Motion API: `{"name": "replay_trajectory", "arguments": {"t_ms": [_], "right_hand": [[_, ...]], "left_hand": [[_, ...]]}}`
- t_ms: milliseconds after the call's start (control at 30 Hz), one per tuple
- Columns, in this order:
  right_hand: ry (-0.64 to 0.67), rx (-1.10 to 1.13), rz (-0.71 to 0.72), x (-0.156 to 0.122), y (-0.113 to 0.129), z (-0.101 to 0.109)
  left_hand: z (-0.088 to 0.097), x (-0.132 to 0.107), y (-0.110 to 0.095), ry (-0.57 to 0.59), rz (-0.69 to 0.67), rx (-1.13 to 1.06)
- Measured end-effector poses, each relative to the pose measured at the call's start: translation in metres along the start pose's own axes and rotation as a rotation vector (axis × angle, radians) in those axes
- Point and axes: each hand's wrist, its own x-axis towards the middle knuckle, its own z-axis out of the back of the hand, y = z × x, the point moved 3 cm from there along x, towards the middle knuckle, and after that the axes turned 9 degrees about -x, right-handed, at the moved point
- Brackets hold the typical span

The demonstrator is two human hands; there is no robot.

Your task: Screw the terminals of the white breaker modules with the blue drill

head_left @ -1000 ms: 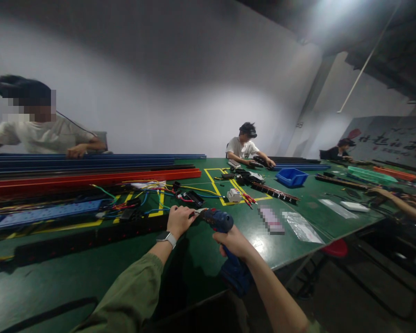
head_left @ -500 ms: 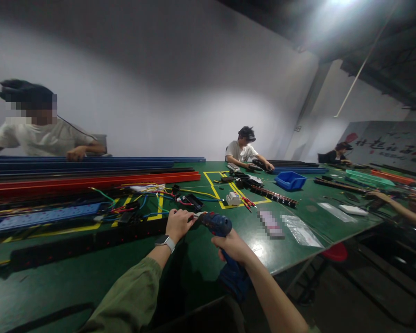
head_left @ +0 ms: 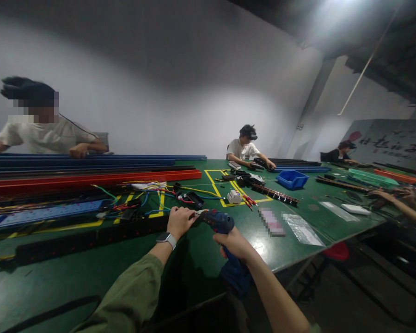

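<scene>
While right fingers grip a drill, left fingers curl (palm down).

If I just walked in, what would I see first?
Probably the blue drill in the right hand, its tip close to the left hand at the end of the long black strip. Then maybe the long red rail farther back on the left, and the bright blue bin across the green table.

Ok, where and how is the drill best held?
Probably grip the drill by its handle, from the near right, as the right hand does. Its nose points leftward at the left hand and the handle slopes down below the body, so that side is clear of the tip.
</scene>
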Motion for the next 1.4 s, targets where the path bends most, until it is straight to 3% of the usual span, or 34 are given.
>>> {"name": "replay_trajectory", "arguments": {"t_ms": [1400], "right_hand": [[0.013, -0.002, 0.005, -0.0026, 0.0037, 0.0010]], "left_hand": [[-0.0014, 0.0007, 0.0004, 0.008, 0.012, -0.023]]}}
